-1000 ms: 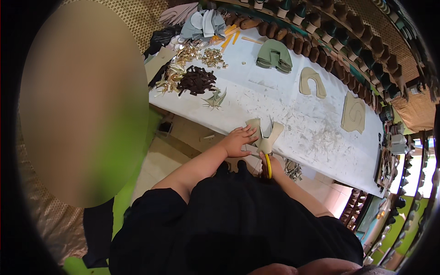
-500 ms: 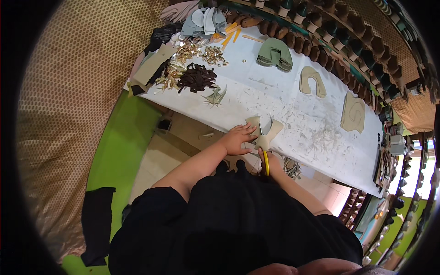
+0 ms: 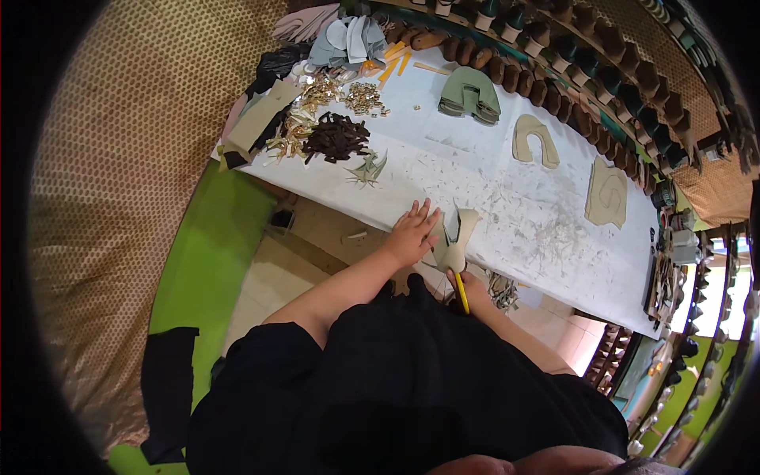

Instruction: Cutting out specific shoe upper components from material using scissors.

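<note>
At the table's near edge lies a beige, U-shaped piece of leather-like material [image 3: 455, 255], with its two arms pointing away from me. My left hand [image 3: 413, 235] rests flat over the left arm of the piece, fingers spread, partly hiding it. Below the piece, my right hand [image 3: 469, 286] is closed round the yellow handle of a pair of scissors [image 3: 462, 294]. The scissor blades seem to lie at the gap between the two arms; how far apart they are I cannot make out.
The white table [image 3: 412, 178] holds green U-shaped pieces [image 3: 470, 93], beige pieces [image 3: 536, 142], dark brown strips [image 3: 336, 137], gold buckle-like bits [image 3: 364, 99] and pale scraps [image 3: 369, 169]. Shoe lasts [image 3: 511, 77] line the back. Cut scraps [image 3: 503, 290] lie below the near edge.
My left hand has shifted slightly up and its fingers now cover more of the piece's left arm. The scissors and my right hand have moved a little toward me.
</note>
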`<act>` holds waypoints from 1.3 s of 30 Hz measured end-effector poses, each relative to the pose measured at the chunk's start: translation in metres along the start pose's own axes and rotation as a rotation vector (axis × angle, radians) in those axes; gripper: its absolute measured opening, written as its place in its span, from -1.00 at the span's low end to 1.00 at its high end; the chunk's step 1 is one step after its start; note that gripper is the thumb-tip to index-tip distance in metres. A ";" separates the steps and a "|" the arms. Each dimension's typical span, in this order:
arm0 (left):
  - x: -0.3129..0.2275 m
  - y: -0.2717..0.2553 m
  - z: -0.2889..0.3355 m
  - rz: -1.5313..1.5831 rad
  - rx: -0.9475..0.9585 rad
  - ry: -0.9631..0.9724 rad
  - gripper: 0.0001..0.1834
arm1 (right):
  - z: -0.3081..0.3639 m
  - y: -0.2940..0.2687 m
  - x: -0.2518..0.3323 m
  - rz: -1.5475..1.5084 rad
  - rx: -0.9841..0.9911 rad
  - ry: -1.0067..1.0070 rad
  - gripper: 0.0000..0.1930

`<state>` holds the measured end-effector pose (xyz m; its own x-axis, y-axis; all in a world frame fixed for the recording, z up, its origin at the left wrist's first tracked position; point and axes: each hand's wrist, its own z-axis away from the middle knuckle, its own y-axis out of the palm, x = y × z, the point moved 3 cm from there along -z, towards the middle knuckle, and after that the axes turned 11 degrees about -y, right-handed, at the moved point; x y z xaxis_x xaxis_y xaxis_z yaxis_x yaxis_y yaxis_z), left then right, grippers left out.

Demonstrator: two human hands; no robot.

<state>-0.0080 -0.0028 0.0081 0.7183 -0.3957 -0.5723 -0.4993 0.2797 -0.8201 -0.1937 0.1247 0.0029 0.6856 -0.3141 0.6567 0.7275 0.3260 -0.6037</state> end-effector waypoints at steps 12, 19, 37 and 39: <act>-0.006 0.006 0.002 -0.193 -0.018 -0.057 -0.27 | 0.002 -0.009 -0.008 -0.337 0.219 0.008 -0.36; -0.006 0.009 0.001 -0.210 -0.025 -0.049 -0.21 | -0.008 0.019 -0.020 -0.386 0.127 0.076 -0.39; -0.005 0.008 0.001 -0.243 0.012 -0.087 -0.14 | 0.001 0.017 0.015 0.043 -0.102 -0.005 -0.28; -0.006 0.007 0.001 -0.232 0.016 -0.095 -0.13 | 0.002 0.014 0.019 0.048 -0.105 0.002 -0.27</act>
<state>-0.0149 0.0025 0.0059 0.8555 -0.3671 -0.3651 -0.3083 0.2052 -0.9289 -0.1706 0.1250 0.0085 0.7195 -0.3025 0.6252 0.6926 0.2452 -0.6784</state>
